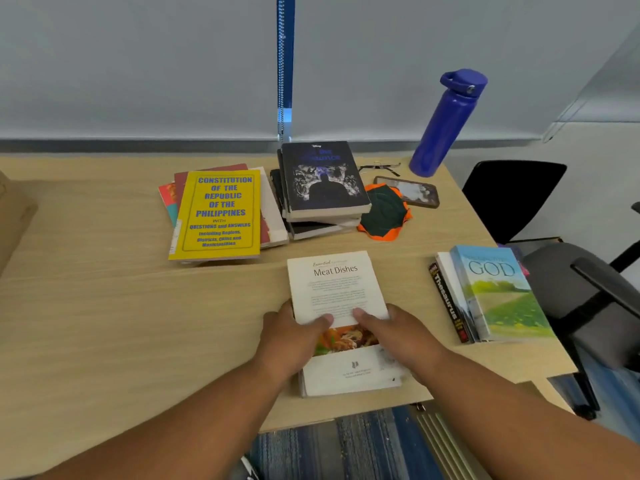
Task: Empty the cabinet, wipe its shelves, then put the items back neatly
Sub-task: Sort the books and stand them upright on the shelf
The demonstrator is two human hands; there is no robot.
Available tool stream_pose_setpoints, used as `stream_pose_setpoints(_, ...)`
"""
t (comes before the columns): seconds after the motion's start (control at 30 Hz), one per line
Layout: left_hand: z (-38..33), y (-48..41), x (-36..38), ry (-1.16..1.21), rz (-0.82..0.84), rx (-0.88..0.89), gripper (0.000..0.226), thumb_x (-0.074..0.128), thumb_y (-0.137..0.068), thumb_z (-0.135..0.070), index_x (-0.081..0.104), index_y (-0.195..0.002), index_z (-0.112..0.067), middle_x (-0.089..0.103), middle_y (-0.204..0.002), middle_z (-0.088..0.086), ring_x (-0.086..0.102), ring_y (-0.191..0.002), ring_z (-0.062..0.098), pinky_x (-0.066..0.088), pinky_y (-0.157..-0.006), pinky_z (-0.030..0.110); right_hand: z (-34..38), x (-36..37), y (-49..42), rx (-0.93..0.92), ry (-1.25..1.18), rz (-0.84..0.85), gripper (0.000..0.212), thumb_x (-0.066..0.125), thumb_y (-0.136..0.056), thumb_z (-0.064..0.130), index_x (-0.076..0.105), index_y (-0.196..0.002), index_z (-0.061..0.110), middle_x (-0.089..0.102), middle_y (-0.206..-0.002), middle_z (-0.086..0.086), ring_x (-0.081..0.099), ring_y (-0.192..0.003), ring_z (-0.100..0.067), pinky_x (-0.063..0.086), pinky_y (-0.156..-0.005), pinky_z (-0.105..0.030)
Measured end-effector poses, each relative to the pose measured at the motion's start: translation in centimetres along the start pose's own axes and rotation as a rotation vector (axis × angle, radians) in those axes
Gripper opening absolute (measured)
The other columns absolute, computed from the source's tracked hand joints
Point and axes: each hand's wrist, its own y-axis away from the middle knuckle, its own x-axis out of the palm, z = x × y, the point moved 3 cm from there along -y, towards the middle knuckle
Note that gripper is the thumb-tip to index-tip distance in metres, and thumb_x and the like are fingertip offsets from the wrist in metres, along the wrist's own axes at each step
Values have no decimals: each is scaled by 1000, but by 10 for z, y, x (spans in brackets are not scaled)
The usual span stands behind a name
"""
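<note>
- My left hand [294, 336] and right hand [393, 336] grip the Meat Dishes book [337, 289] by its sides, thumbs on its cover.
- The book rests on the desk [104, 306].
- Beyond my fingertips lie the yellow Constitution book [218, 213], a dark book stack [322, 178] and a cloth [384, 216].
- Right of my right hand is the GOD book [498, 292].

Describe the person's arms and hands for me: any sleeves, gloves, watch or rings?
Nothing worn shows. The left forearm and the right forearm are bare down to the frame's bottom edge, with no sleeve or cuff in view. The left hand and the right hand have no gloves, and no watch, bracelet or ring shows on the wrists or visible fingers.
</note>
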Motion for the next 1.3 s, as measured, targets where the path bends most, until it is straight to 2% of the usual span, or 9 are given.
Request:
stream_pose_setpoints(0.07,-6,3,9,-5,-63,20,39,79,-80,-45,66,-114,-34,68,-119,-4,68,-99,13,57,-91,34,-13,-10,-1,-38,-71,-17,39,58,-94,58,61,-124,34,69,-110,16,65,-98,-4,52,-83,-25)
stream_pose_setpoints(0.17,-8,13,19,13,-151,56,43,73,-88,-46,63,-127,-30,69,-119,-8,66,-102,10,55,-89,32,-34,-29,0,-99,-127,21,45,43,-98,62,54,-135,38,63,-120,19,58,-108,-2,43,-83,-21)
stream_pose_setpoints(0.23,4,29,25,87,-311,47,45,65,-93,-50,61,-133,-29,68,-120,-7,65,-107,13,53,-94,36,-54,-41,3,-167,-134,58,38,37,-102,57,60,-128,42,66,-118,21,58,-110,0,42,-85,-18)
stream_pose_setpoints(0.33,31,73,37,119,-556,81,30,48,-104,-43,69,-116,-25,71,-108,-6,64,-101,12,49,-84,32,-82,-56,9,-297,-36,35,22,44,-105,41,66,-107,42,67,-102,22,60,-101,2,47,-86,-19)
stream_pose_setpoints(0.5,50,129,43,116,-545,60,25,45,-106,-36,68,-100,-26,68,-93,1,63,-85,19,53,-70,35,-88,-53,25,-442,113,3,12,58,-99,29,69,-104,28,69,-100,13,61,-93,0,46,-79,-18)
stream_pose_setpoints(0.67,51,132,1,-29,-582,98,19,54,-101,-41,68,-103,-28,67,-97,-7,64,-96,17,55,-89,51,-29,-54,27,-526,-7,-225,9,61,-95,22,63,-101,27,65,-99,5,58,-84,-5,47,-75,-28)
stream_pose_setpoints(0.83,19,91,-55,16,-622,122,15,56,-100,-43,64,-96,-31,64,-97,-7,64,-98,21,55,-92,51,68,-22,14,-645,37,-176,13,59,-97,36,66,-103,26,65,-104,10,58,-97,-8,46,-81,-25)
stream_pose_setpoints(1.07,-9,11,-139,45,-684,143,17,62,-96,-40,64,-101,-25,61,-88,-8,64,-91,24,51,-84,37,139,66,-25,-543,183,-115,39,54,-99,47,67,-121,18,67,-118,3,59,-109,-15,43,-86,-28)
stream_pose_setpoints(1.3,-23,-77,-201,11,-551,91,58,69,-90,-46,52,-140,-21,58,-132,5,60,-116,26,50,-101,42,169,121,-68,-253,232,-92,62,55,-99,48,45,-145,8,47,-148,-13,50,-130,-28,31,-81,-24)
